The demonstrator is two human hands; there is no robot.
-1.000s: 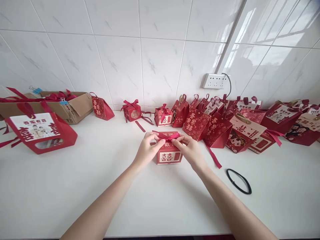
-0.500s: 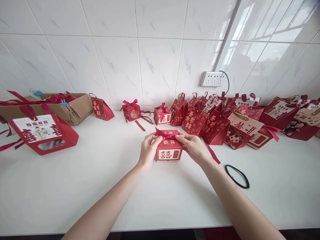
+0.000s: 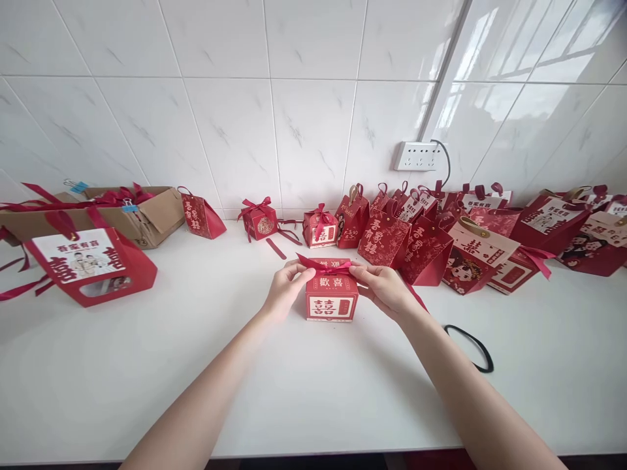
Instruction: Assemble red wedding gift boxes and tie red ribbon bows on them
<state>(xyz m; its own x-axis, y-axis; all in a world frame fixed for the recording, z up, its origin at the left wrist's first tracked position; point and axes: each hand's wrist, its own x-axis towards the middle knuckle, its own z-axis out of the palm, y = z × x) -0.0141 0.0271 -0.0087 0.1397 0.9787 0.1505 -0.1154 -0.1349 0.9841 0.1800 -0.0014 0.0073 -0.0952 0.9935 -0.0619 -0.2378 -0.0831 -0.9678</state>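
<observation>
In front of me a small red and cream gift box [image 3: 332, 303] with Chinese characters stands upright on the white table [image 3: 313, 398]. A dark red ribbon [image 3: 327, 266] lies across its top, gathered at the middle. My left hand [image 3: 287, 287] pinches the ribbon at the box's left side. At the right side my right hand [image 3: 385, 287] pinches the ribbon between thumb and fingers. A ribbon tail trails behind my right wrist. The undersides of both hands' fingers are partly hidden.
Several red gift boxes [image 3: 385, 238] crowd the back right. Near the wall stand a ribboned box [image 3: 259, 220] and a bag-shaped box [image 3: 202, 215]. A cardboard box [image 3: 157, 219] of ribbons and a windowed box [image 3: 93, 264] are at left. A black hair band [image 3: 470, 346] lies at right.
Both hands have drawn slightly apart, with the ribbon stretched a little further to the left. The box stays where it was, and the view has shifted slightly.
</observation>
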